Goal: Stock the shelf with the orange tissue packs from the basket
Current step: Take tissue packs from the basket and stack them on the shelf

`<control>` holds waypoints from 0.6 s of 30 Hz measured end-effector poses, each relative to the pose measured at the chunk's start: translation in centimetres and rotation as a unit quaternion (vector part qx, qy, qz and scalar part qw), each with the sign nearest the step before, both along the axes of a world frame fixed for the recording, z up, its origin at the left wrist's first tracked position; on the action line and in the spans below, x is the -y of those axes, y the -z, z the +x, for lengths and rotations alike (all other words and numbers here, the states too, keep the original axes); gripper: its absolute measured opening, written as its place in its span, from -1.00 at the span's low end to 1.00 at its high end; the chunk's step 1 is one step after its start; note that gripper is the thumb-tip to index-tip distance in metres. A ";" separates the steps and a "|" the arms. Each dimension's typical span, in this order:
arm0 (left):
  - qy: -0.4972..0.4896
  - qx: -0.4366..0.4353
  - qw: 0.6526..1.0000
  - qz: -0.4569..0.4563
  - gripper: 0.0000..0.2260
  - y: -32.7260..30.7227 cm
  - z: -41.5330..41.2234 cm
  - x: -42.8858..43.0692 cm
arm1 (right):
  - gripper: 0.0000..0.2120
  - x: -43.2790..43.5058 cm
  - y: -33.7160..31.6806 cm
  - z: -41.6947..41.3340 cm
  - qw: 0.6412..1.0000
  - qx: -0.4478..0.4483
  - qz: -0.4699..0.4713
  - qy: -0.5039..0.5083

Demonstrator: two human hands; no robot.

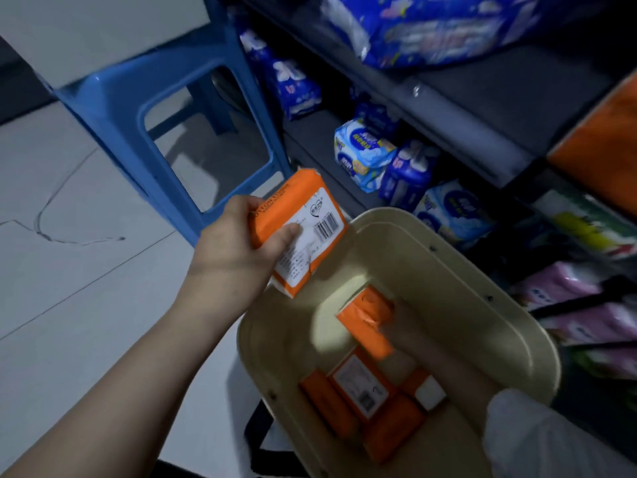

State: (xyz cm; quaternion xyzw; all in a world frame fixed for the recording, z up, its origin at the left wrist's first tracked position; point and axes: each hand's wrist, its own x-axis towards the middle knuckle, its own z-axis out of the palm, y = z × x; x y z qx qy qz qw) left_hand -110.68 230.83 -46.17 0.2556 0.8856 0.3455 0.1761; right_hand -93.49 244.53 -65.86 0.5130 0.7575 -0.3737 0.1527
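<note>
Gripping an orange pack (307, 210), left hand (238, 244); right hand (418, 331) blurred inside basket (458, 270).

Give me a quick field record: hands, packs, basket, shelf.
left hand: holds orange pack, barcode up, at the rim of the basket
right hand: inside basket, at tilted pack; grip blurred
basket floor: several loose packs, orange
shelf: blue packs; orange stock at far right

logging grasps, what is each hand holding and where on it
Left hand grips an orange tissue pack by its long side, thumb on the barcode face. Right hand, inside the basket, holds a second pack by one side; blur hides the exact hold.
</note>
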 end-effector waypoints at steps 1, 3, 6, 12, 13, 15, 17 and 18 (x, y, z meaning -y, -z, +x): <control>0.008 0.002 1.000 0.000 -0.68 -0.4 0.4 0.0 | -0.62 0.1 -1.7 -0.2 0.999 -0.029 -0.014 0.014; 0.024 -0.005 1.000 0.008 -0.68 -1.4 1.2 0.1 | -0.64 0.2 -5.2 -0.1 0.996 -0.078 -0.035 0.025; 0.034 -0.018 0.999 0.034 -0.70 -3.1 2.4 0.5 | -0.58 -0.3 -9.6 1.8 0.979 -0.161 -0.074 0.097; 0.071 -0.019 0.996 0.051 -0.77 -5.9 4.3 0.9 | -0.55 -0.3 -19.8 4.9 0.961 -0.266 -0.005 0.071; 0.079 -0.016 0.996 0.048 -0.78 -6.2 4.6 0.9 | -0.55 -0.3 -21.4 5.6 0.957 -0.282 0.009 0.065; 0.085 -0.015 0.995 0.052 -0.79 -6.7 5.2 0.6 | -0.56 -0.3 -24.2 6.9 0.950 -0.305 0.041 0.049; 0.102 -0.018 0.992 0.068 -0.75 -7.3 6.1 0.2 | -0.58 -0.5 -26.6 8.2 0.937 -0.342 0.048 0.050; 0.116 -0.015 0.990 0.084 -0.74 -7.7 6.7 -0.1 | -0.59 -0.7 -27.7 8.8 0.927 -0.368 0.033 0.058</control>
